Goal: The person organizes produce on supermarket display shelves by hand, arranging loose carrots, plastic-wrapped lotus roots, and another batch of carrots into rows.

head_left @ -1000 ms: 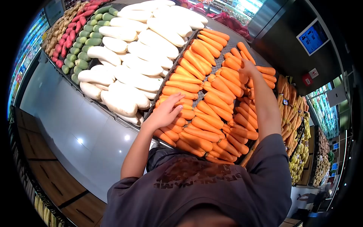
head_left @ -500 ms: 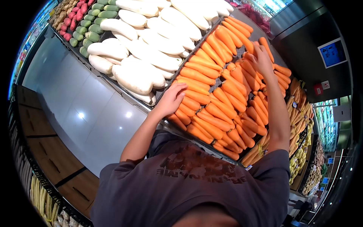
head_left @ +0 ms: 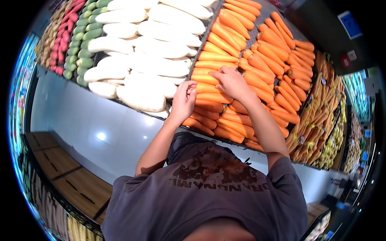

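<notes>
Rows of orange carrots [head_left: 219, 43] lie in a black crate. At its left side my left hand [head_left: 184, 101] is closed, thumb and fingertips around the left end of a carrot [head_left: 206, 88]. The same carrot's right end is between the thumb and fingers of my right hand [head_left: 234, 83], which comes down over it from the right. Other carrots lie directly above and below the two hands. The palm sides of both hands are hidden.
White radishes [head_left: 159, 49] fill the section left of the black divider [head_left: 204, 38]. Green vegetables [head_left: 85, 62] and red ones [head_left: 61, 48] lie farther left. Bagged brownish produce [head_left: 317, 116] is on the right, below a dark pillar with a price screen [head_left: 350, 25].
My right hand has come from the far carrots down and left, close to my left hand. My left hand's fingers have curled at the crate's left side. The view has shifted.
</notes>
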`<move>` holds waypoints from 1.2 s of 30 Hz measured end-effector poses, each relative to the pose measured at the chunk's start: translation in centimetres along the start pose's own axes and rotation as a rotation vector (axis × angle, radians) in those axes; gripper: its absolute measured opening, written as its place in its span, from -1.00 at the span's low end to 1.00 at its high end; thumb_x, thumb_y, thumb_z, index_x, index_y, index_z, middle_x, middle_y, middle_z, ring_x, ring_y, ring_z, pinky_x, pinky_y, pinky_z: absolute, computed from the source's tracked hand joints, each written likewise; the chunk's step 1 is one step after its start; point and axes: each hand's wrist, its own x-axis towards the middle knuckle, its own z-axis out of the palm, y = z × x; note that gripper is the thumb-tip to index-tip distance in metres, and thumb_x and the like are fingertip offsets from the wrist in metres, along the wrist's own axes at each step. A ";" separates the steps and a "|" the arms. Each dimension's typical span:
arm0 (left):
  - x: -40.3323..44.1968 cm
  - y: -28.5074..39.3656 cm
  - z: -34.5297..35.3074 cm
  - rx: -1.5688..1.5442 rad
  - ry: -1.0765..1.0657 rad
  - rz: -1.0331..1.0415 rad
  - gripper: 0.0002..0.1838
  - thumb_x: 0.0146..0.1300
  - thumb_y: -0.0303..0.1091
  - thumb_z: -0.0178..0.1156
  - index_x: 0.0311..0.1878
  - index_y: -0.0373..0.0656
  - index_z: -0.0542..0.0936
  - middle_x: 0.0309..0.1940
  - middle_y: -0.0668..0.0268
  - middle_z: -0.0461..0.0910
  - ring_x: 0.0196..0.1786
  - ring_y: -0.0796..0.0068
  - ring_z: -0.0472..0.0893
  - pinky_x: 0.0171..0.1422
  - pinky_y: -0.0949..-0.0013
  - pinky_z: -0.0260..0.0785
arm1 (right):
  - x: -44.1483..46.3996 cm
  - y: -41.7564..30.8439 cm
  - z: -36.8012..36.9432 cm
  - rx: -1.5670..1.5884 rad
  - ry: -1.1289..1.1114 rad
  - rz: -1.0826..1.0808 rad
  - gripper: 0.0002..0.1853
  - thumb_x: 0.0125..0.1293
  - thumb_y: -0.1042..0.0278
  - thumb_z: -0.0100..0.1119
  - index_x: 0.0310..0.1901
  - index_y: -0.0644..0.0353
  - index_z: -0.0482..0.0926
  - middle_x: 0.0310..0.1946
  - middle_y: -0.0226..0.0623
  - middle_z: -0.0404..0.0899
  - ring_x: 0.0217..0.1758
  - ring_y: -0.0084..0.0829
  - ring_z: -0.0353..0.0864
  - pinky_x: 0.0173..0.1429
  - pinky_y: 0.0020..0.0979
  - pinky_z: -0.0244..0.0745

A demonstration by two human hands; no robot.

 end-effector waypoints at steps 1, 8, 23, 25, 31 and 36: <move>0.3 0.2 -0.1 0.030 0.019 0.038 -0.71 0.41 -0.56 0.14 0.17 -0.24 0.56 -0.08 0.21 0.56 -0.24 0.52 0.49 -0.13 0.47 0.41 | -0.5 0.2 0.5 0.074 0.040 -0.014 -0.41 0.24 0.33 0.44 0.34 -0.05 0.57 0.08 -0.17 0.56 0.17 -0.10 0.59 0.26 -0.12 0.53; 3.1 2.6 0.4 0.599 -0.078 0.420 -0.62 0.27 -0.44 0.26 0.17 -0.13 0.61 0.23 0.09 0.51 0.30 -0.03 0.47 0.39 -0.01 0.27 | -3.2 -0.7 4.9 0.185 0.541 0.150 -0.45 0.24 0.27 0.43 0.30 -0.07 0.62 0.25 -0.03 0.47 0.33 0.04 0.39 0.44 -0.02 0.31; 1.7 2.5 5.7 1.191 -0.298 0.592 -0.28 0.39 -0.07 0.19 0.57 -0.06 0.31 0.59 0.04 0.21 0.67 0.02 0.10 0.60 -0.40 -0.30 | -20.8 -8.0 13.4 0.168 0.570 0.890 -0.39 0.29 0.23 0.36 0.41 -0.09 0.52 0.59 -0.02 0.10 0.65 0.15 0.00 0.61 0.24 -0.11; 0.0 3.3 7.8 1.106 -0.411 0.619 -0.29 0.39 -0.09 0.20 0.57 -0.06 0.32 0.64 0.01 0.10 0.69 -0.01 0.06 0.62 -0.37 -0.30 | -22.4 -6.8 13.5 0.299 0.528 0.694 -0.39 0.29 0.24 0.35 0.40 -0.02 0.53 0.61 -0.03 0.10 0.66 0.17 -0.01 0.61 0.17 -0.02; -6.0 1.5 14.4 0.921 -0.756 0.721 -0.27 0.43 -0.11 0.18 0.61 -0.04 0.26 0.67 0.06 0.05 0.69 -0.01 0.06 0.68 -0.13 -0.16 | -25.0 -5.1 14.1 0.228 0.687 0.661 -0.48 0.34 0.37 0.28 0.35 -0.15 0.60 0.57 -0.34 0.25 0.65 0.01 0.07 0.62 0.16 -0.04; -6.9 -1.4 14.6 0.873 -0.786 0.675 -0.26 0.49 -0.10 0.10 0.66 0.01 0.16 0.69 0.09 0.00 0.71 0.02 0.01 0.69 -0.10 -0.20 | -25.0 -4.7 15.2 0.133 0.737 0.674 -0.51 0.39 0.34 0.23 0.35 -0.26 0.60 0.55 -0.44 0.28 0.56 -0.02 0.18 0.56 0.14 0.01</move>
